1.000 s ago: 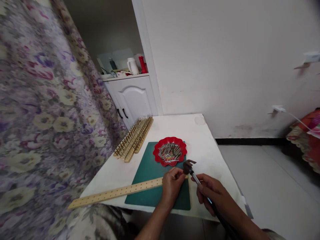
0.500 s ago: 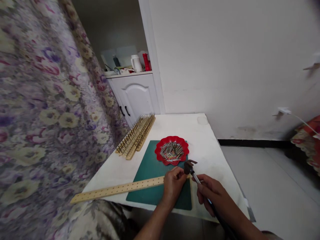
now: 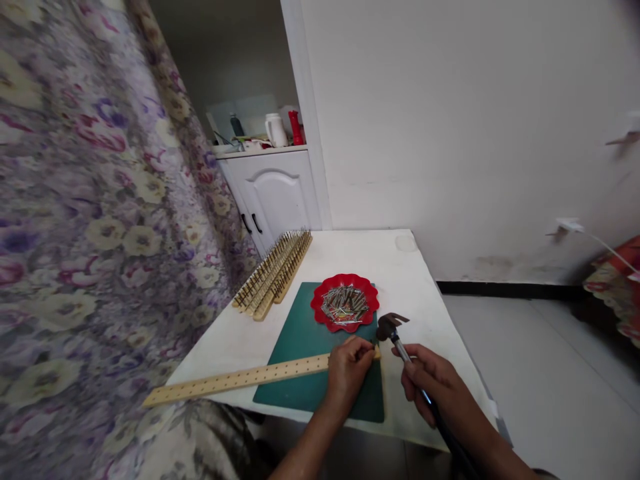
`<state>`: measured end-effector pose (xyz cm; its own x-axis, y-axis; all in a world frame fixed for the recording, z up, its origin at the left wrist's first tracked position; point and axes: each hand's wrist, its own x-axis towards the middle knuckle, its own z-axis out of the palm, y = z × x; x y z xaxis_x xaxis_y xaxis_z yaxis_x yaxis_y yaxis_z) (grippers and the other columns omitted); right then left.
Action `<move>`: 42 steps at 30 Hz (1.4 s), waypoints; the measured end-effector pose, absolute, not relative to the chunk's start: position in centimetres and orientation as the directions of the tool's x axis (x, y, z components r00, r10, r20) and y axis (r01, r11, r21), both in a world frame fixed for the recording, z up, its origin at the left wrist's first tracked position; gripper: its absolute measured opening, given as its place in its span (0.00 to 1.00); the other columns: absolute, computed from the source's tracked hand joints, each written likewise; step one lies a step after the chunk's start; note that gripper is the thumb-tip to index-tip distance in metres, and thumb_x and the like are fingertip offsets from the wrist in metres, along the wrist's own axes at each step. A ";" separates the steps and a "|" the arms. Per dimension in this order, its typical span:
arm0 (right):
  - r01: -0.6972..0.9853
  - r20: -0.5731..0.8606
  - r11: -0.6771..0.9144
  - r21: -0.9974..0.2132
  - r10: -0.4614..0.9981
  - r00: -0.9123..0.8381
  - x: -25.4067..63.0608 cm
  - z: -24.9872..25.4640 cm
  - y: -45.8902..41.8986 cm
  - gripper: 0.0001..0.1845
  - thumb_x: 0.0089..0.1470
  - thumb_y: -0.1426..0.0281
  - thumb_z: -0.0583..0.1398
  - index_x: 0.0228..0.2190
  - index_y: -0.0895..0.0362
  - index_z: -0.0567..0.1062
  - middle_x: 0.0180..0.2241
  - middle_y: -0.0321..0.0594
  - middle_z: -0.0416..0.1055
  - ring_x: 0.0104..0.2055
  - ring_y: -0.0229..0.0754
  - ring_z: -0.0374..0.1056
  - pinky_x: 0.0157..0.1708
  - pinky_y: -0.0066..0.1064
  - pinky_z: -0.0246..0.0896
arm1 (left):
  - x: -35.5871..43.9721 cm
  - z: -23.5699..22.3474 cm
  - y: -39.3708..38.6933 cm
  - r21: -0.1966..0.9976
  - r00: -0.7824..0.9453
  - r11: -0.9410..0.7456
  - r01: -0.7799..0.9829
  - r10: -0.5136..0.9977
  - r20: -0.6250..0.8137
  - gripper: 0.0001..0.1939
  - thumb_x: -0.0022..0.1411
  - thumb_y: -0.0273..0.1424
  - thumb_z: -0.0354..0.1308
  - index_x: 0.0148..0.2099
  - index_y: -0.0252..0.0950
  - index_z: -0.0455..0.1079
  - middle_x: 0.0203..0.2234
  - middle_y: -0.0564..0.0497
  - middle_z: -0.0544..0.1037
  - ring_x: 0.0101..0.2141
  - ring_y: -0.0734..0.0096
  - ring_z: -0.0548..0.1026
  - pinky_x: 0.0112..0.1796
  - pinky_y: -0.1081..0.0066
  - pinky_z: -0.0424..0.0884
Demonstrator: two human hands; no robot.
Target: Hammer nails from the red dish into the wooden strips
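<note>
A pale wooden strip with rows of small dark holes lies across the table's front and over the green cutting mat. My left hand rests on the strip's right end, thumb and forefinger pinched on a nail that is mostly hidden. In my right hand is a claw hammer, gripped by its shaft. The hammer's head is raised just right of the left fingertips, apart from them. Behind the hands, a red scalloped dish holds many loose nails.
Wooden strips studded with upright nails lie at the table's back left. The white table meets the wall. A floral curtain hangs on the left, beside a white cabinet with a white jug on top.
The hammer and my right hand have moved slightly right, away from the left fingertips. My left hand keeps its place on the strip. The view has shifted a little.
</note>
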<state>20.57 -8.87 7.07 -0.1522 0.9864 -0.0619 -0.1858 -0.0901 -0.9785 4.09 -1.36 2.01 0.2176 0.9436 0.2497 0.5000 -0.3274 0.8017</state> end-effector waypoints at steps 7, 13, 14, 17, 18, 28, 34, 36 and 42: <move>-0.228 -0.051 -0.067 -0.971 0.996 -0.074 21.1 6.0 -7.9 0.15 0.56 0.61 0.56 0.40 0.59 0.68 0.20 0.29 0.67 0.08 0.25 0.53 0.09 0.20 0.39 | 2.9 2.9 -1.4 0.807 0.254 -0.351 0.475 0.933 0.256 0.06 0.56 0.28 0.55 0.28 0.35 0.72 0.23 0.53 0.71 0.25 0.74 0.67 0.27 0.76 0.58; -0.251 -0.067 -0.084 -0.964 0.995 -0.074 21.0 5.4 -7.4 0.16 0.55 0.59 0.56 0.40 0.59 0.67 0.19 0.29 0.68 0.08 0.26 0.54 0.09 0.20 0.39 | 1.0 5.0 1.6 0.733 0.252 -0.429 0.527 0.903 0.347 0.06 0.58 0.27 0.53 0.31 0.35 0.71 0.26 0.53 0.72 0.27 0.73 0.68 0.29 0.75 0.60; -0.252 -0.069 -0.085 -0.964 0.995 -0.073 21.0 5.4 -7.4 0.16 0.55 0.60 0.56 0.40 0.59 0.67 0.19 0.29 0.68 0.08 0.26 0.54 0.09 0.20 0.39 | 0.8 5.2 2.4 0.708 0.264 -0.435 0.556 0.900 0.346 0.06 0.57 0.25 0.53 0.32 0.35 0.71 0.26 0.52 0.72 0.28 0.72 0.68 0.30 0.75 0.60; -0.247 -0.072 -0.089 -0.965 0.994 -0.077 20.8 5.2 -7.3 0.16 0.56 0.60 0.56 0.40 0.59 0.67 0.19 0.29 0.67 0.08 0.26 0.54 0.09 0.20 0.38 | 0.9 5.5 4.7 0.610 0.309 -0.433 0.663 0.901 0.303 0.06 0.54 0.22 0.54 0.31 0.35 0.72 0.28 0.51 0.74 0.31 0.70 0.70 0.32 0.74 0.61; -0.245 -0.072 -0.090 -0.965 0.994 -0.080 20.8 5.2 -7.3 0.16 0.56 0.60 0.56 0.40 0.59 0.67 0.19 0.28 0.67 0.08 0.26 0.54 0.09 0.20 0.38 | 1.0 5.5 5.3 0.574 0.328 -0.427 0.699 0.904 0.274 0.06 0.54 0.22 0.55 0.31 0.35 0.72 0.29 0.51 0.75 0.32 0.69 0.71 0.33 0.73 0.61; -0.227 -0.084 -0.105 -0.968 0.991 -0.101 20.5 5.2 -7.1 0.15 0.56 0.61 0.55 0.40 0.59 0.66 0.19 0.28 0.67 0.08 0.25 0.53 0.09 0.20 0.37 | 2.6 5.1 8.6 0.309 0.366 -0.352 0.884 0.931 0.014 0.08 0.51 0.24 0.56 0.31 0.38 0.75 0.30 0.48 0.79 0.35 0.61 0.74 0.30 0.71 0.60; -0.236 -0.075 -0.098 -0.967 0.991 -0.108 20.5 5.0 -7.2 0.13 0.57 0.62 0.55 0.39 0.58 0.66 0.19 0.28 0.67 0.08 0.25 0.53 0.09 0.20 0.37 | 2.9 5.3 8.9 0.279 0.383 -0.361 0.890 0.924 -0.026 0.07 0.52 0.25 0.54 0.30 0.36 0.74 0.30 0.46 0.79 0.35 0.61 0.73 0.33 0.71 0.61; -0.234 -0.075 -0.098 -0.967 0.992 -0.106 20.5 4.9 -7.2 0.13 0.57 0.62 0.55 0.39 0.58 0.66 0.19 0.28 0.67 0.08 0.25 0.53 0.09 0.20 0.37 | 2.9 5.5 8.8 0.275 0.393 -0.371 0.887 0.919 -0.028 0.07 0.52 0.25 0.54 0.29 0.36 0.73 0.30 0.46 0.78 0.34 0.62 0.73 0.33 0.71 0.62; -0.215 -0.078 -0.098 -0.972 0.992 -0.100 20.5 5.0 -7.1 0.14 0.57 0.61 0.54 0.40 0.59 0.66 0.19 0.28 0.67 0.08 0.26 0.53 0.09 0.20 0.38 | 2.6 5.5 8.2 0.280 0.405 -0.397 0.874 0.914 0.034 0.07 0.58 0.26 0.51 0.33 0.35 0.71 0.30 0.46 0.76 0.32 0.64 0.73 0.32 0.71 0.62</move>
<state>20.49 -7.11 5.01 -0.0999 0.9920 -0.0778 -0.2153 -0.0979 -0.9716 2.55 8.18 5.52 0.4049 0.9138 0.0336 0.8739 -0.3975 0.2800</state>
